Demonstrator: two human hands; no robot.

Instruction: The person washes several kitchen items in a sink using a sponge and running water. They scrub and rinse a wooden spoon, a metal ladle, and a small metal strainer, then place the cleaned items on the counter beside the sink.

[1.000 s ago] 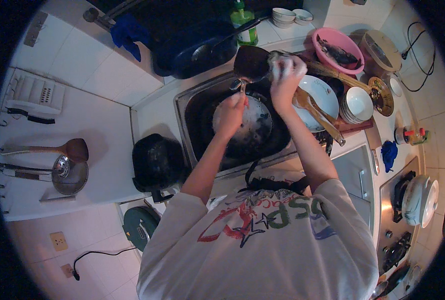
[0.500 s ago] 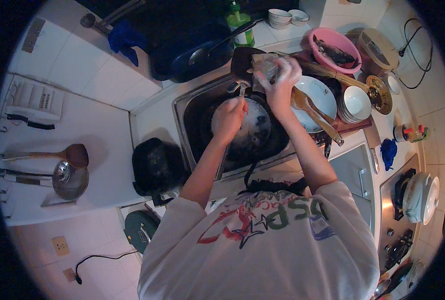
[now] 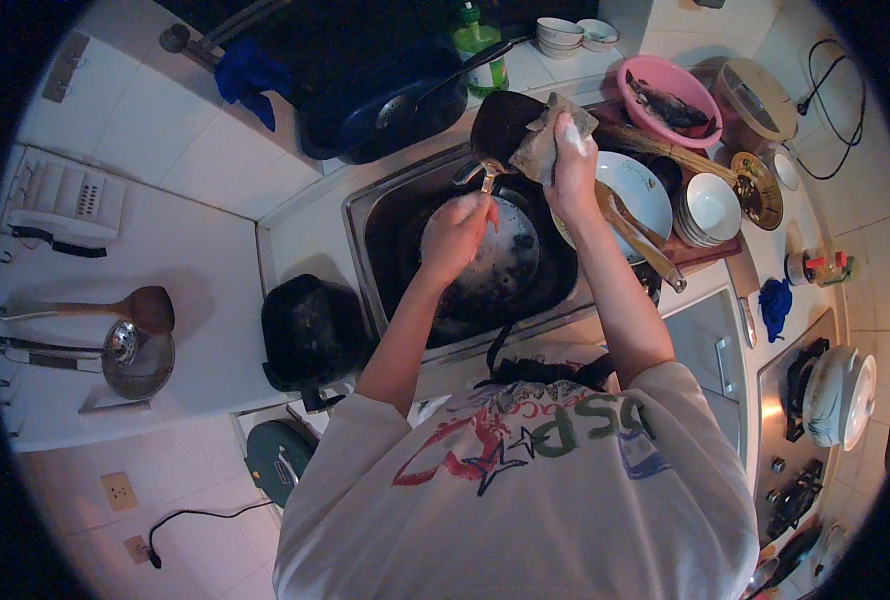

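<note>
My left hand (image 3: 455, 238) is closed around the handle of a dark, broad-headed spatula (image 3: 505, 122), held up over the far side of the sink (image 3: 363, 245). Shiny metal shows just above my fist. My right hand (image 3: 571, 170) grips a crumpled grey-beige dishcloth (image 3: 543, 148) against the right edge of the spatula's head. White suds cling to my right fingers. Below my hands, a round, pale, suds-covered vessel (image 3: 505, 255) lies in the dark sink; its exact kind is unclear.
Right of the sink stand a blue-white dish (image 3: 637, 195) with wooden utensils across it, stacked white bowls (image 3: 713, 208) and a pink basin (image 3: 700, 90) holding fish. A dark blue tub (image 3: 350, 130) lies behind. Left is a black bin-like container (image 3: 315, 335); a knife (image 3: 747, 315) rests at right.
My right hand and the cloth have shifted slightly right across the spatula's head, with the cloth now spread more upward. The spatula has moved a little right; my left hand stays nearly in place.
</note>
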